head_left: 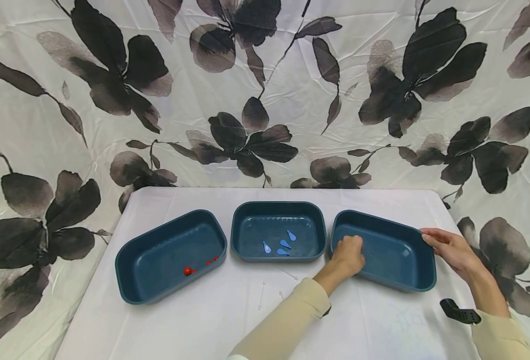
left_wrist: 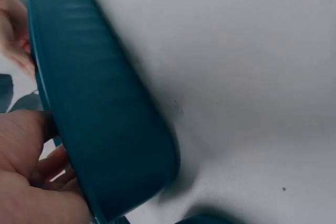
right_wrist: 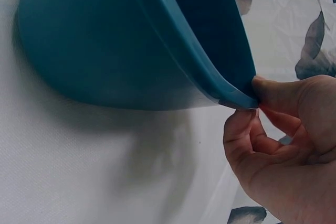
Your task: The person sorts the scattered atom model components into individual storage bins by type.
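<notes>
The right-hand dark teal bin point(head_left: 393, 252) has a hand at each end. My left hand point(head_left: 348, 257) covers its left rim with curled fingers; in the left wrist view the thumb and fingers of this hand point(left_wrist: 37, 171) are at the rim, their tips partly hidden behind it. At the right end, my right hand point(head_left: 454, 252) pinches the rim. The right wrist view shows that hand's thumb on the upper side of the rim and curled fingers point(right_wrist: 241, 135) beneath it. No loose pieces show on the visible part of this bin's floor.
The middle bin point(head_left: 278, 205) contains several blue teardrop-shaped pieces point(head_left: 285, 244). In the left bin point(head_left: 131, 247) lie a red ball point(head_left: 187, 271) and small red bits point(head_left: 212, 260). All stand on a white-covered table point(head_left: 179, 325), before a floral cloth point(head_left: 265, 85). Faint thin marks point(head_left: 262, 295) show near the middle.
</notes>
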The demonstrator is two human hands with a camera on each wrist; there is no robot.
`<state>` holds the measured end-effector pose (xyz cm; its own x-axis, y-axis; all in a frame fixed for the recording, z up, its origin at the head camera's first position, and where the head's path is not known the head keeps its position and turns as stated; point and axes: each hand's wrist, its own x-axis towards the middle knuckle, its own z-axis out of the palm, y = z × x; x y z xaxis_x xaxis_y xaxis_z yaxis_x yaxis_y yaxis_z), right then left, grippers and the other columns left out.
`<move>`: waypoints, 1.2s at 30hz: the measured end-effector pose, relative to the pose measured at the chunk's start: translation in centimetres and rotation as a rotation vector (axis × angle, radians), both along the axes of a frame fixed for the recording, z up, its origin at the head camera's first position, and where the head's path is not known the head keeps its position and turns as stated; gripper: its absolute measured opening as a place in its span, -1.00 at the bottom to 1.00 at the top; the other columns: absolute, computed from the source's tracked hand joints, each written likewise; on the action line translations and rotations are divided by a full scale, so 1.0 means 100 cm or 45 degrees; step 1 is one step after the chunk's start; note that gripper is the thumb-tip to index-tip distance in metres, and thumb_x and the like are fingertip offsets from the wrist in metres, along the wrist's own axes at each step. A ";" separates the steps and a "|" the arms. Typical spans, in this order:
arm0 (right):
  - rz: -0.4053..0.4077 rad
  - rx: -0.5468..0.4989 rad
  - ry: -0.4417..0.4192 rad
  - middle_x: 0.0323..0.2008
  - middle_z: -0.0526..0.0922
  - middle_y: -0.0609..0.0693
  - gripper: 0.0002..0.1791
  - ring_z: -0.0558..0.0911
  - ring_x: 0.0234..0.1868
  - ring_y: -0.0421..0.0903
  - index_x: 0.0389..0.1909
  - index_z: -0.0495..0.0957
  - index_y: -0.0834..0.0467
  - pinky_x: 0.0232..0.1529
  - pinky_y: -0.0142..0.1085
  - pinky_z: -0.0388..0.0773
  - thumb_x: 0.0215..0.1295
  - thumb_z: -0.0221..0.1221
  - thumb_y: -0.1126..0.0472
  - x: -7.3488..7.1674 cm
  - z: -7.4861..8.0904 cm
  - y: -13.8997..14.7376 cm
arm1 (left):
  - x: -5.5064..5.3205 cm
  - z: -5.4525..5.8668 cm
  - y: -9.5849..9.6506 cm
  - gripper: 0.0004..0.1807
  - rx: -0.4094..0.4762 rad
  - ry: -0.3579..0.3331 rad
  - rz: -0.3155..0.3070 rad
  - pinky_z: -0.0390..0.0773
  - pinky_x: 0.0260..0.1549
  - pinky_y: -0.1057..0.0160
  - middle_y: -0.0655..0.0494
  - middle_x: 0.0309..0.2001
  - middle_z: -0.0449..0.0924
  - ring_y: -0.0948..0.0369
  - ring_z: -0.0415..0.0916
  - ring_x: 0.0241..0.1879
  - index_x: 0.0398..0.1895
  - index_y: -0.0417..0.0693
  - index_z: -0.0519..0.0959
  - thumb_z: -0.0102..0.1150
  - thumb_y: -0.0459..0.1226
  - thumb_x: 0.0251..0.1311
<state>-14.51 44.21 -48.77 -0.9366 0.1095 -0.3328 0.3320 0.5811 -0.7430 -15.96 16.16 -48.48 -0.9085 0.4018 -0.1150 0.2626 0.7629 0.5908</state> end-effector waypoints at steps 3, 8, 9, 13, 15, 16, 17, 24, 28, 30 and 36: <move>-0.007 0.000 -0.002 0.34 0.38 0.44 -0.25 0.49 -0.04 -0.34 0.44 0.25 0.42 0.31 0.27 0.34 0.61 -0.02 -0.13 0.001 -0.001 0.000 | 0.003 -0.001 -0.006 -0.89 0.121 0.059 -0.018 0.56 -0.28 0.42 0.14 -0.28 0.71 0.29 0.64 -0.26 -0.21 -0.12 0.70 0.30 -0.43 0.22; -0.011 0.005 -0.003 0.33 0.37 0.45 -0.26 0.48 -0.05 -0.35 0.44 0.24 0.43 0.30 0.27 0.35 0.61 -0.02 -0.12 0.001 -0.001 0.000 | 0.009 -0.001 -0.014 -0.95 0.353 0.072 0.002 0.49 -0.37 0.49 0.19 -0.45 0.64 0.38 0.52 -0.43 -0.24 -0.15 0.69 0.31 -0.42 0.27; -0.011 0.008 -0.003 0.33 0.38 0.45 -0.27 0.47 -0.08 -0.38 0.44 0.25 0.43 0.29 0.26 0.36 0.62 -0.03 -0.12 0.001 -0.002 0.000 | 0.010 0.000 -0.015 -0.95 0.396 0.064 0.014 0.48 -0.38 0.50 0.19 -0.47 0.63 0.39 0.51 -0.45 -0.25 -0.16 0.69 0.32 -0.42 0.26; -0.010 0.012 -0.001 0.30 0.41 0.44 -0.28 0.46 -0.14 -0.47 0.44 0.25 0.44 0.29 0.25 0.38 0.62 -0.03 -0.10 0.001 -0.002 0.000 | 0.014 0.002 -0.022 -0.96 0.519 0.028 0.051 0.46 -0.41 0.52 0.18 -0.49 0.60 0.41 0.48 -0.49 -0.27 -0.18 0.68 0.35 -0.42 0.25; -0.009 0.009 0.000 0.31 0.41 0.44 -0.28 0.46 -0.15 -0.49 0.44 0.24 0.44 0.29 0.25 0.37 0.62 -0.03 -0.10 0.002 -0.002 0.000 | 0.015 0.003 -0.027 -0.96 0.556 0.009 0.058 0.45 -0.41 0.54 0.19 -0.49 0.59 0.44 0.46 -0.48 -0.28 -0.16 0.68 0.35 -0.43 0.25; -0.008 0.007 -0.001 0.31 0.40 0.44 -0.28 0.46 -0.15 -0.49 0.44 0.24 0.44 0.29 0.25 0.37 0.62 -0.03 -0.10 0.002 -0.002 0.000 | 0.016 0.003 -0.028 -0.95 0.571 0.010 0.057 0.45 -0.41 0.54 0.18 -0.49 0.59 0.45 0.46 -0.49 -0.28 -0.16 0.68 0.35 -0.43 0.24; -0.009 0.004 0.000 0.32 0.40 0.44 -0.28 0.46 -0.15 -0.50 0.44 0.24 0.44 0.29 0.25 0.37 0.62 -0.03 -0.10 0.002 -0.002 0.000 | 0.016 0.004 -0.030 -0.96 0.590 0.006 0.056 0.45 -0.41 0.55 0.18 -0.48 0.59 0.46 0.45 -0.49 -0.28 -0.16 0.69 0.35 -0.43 0.25; -0.016 0.013 0.003 0.35 0.35 0.47 -0.26 0.49 -0.07 -0.38 0.45 0.24 0.44 0.29 0.25 0.37 0.61 -0.03 -0.12 0.003 -0.001 0.000 | 0.019 0.005 -0.044 -0.97 0.721 0.023 0.054 0.44 -0.44 0.57 0.14 -0.50 0.60 0.51 0.40 -0.54 -0.29 -0.26 0.69 0.32 -0.42 0.27; -0.010 0.017 -0.003 0.35 0.36 0.44 -0.25 0.49 -0.09 -0.42 0.45 0.24 0.43 0.30 0.23 0.36 0.61 -0.03 -0.13 0.003 -0.002 0.000 | 0.022 0.006 -0.052 -0.97 0.765 0.024 0.070 0.44 -0.44 0.56 0.14 -0.51 0.58 0.52 0.37 -0.54 -0.30 -0.27 0.69 0.31 -0.43 0.27; -0.004 0.021 -0.002 0.34 0.38 0.43 -0.26 0.48 -0.10 -0.43 0.45 0.24 0.42 0.30 0.23 0.37 0.61 -0.04 -0.13 0.003 -0.002 0.000 | 0.023 0.006 -0.056 -0.96 0.784 0.026 0.079 0.45 -0.44 0.55 0.14 -0.51 0.58 0.52 0.37 -0.54 -0.30 -0.27 0.69 0.30 -0.43 0.27; -0.006 0.024 0.003 0.34 0.37 0.44 -0.26 0.52 -0.04 -0.34 0.45 0.25 0.42 0.30 0.23 0.37 0.61 -0.02 -0.13 0.002 -0.002 -0.001 | 0.029 0.007 -0.071 -0.93 0.822 0.007 0.107 0.47 -0.44 0.52 0.15 -0.49 0.58 0.51 0.36 -0.53 -0.27 -0.27 0.69 0.28 -0.40 0.31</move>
<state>-14.34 44.06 -48.98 -0.9367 0.1204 -0.3287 0.3334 0.5933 -0.7327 -13.07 9.07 -47.81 -0.9396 0.3163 0.1304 0.2217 0.2725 0.9363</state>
